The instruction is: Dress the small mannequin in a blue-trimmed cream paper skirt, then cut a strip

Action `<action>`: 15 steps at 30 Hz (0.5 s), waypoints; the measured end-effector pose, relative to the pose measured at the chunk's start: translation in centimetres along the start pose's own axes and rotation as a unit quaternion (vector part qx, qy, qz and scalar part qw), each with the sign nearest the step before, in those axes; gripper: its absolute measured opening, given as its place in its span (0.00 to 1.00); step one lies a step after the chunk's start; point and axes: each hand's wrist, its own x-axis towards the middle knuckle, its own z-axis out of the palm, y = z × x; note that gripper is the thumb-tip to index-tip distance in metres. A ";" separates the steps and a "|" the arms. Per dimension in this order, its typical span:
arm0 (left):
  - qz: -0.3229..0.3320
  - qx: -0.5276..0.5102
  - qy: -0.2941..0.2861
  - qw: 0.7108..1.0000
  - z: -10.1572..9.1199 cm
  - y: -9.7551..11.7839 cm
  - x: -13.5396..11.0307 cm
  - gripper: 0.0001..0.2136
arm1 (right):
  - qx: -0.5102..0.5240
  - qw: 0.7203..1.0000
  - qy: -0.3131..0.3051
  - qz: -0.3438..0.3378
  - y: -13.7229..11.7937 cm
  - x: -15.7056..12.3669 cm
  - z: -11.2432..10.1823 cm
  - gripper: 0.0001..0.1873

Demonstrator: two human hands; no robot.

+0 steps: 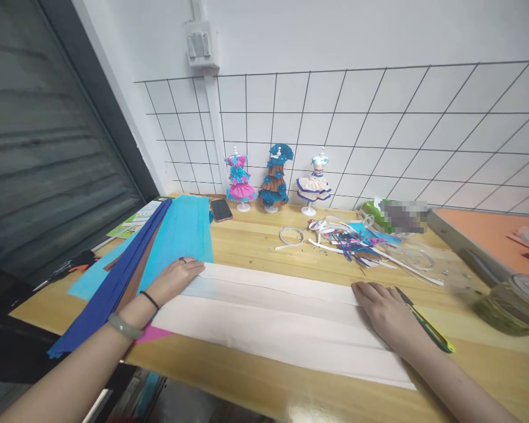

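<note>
A long sheet of pale pink, crepe-like paper (264, 320) lies across the table, with a lengthwise crease or folded layer along its far part. On its far left corner rests my left hand (183, 273), palm down and fingers lying together on the paper. My right hand (383, 305) lies on the far right end, fingers stretched over the edge. Just right of that hand is a yellow-green and black utility knife (427, 323). Beneath the near left edge a bit of magenta paper (155, 333) shows.
Blue (101, 299) and turquoise paper (180, 226) lie left, near black-and-orange scissors (77, 264). A phone (221, 210) and three dress-form dolls (273, 179) stand along the back. Paper scraps (357, 241), a wire coil (291, 235), tape rolls (514, 305) and an orange tray (480, 235) are right.
</note>
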 end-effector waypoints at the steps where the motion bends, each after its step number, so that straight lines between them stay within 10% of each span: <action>1: -0.002 0.002 -0.002 1.000 0.0 0.0 0.0 0.14 | 0.000 1.000 0.001 0.002 0.0 0.0 0.0 0.16; 15: -0.021 0.025 -0.033 0.999 -0.8 -0.4 -0.3 0.16 | 0.071 0.997 0.015 0.039 0.5 -0.7 1.2 0.19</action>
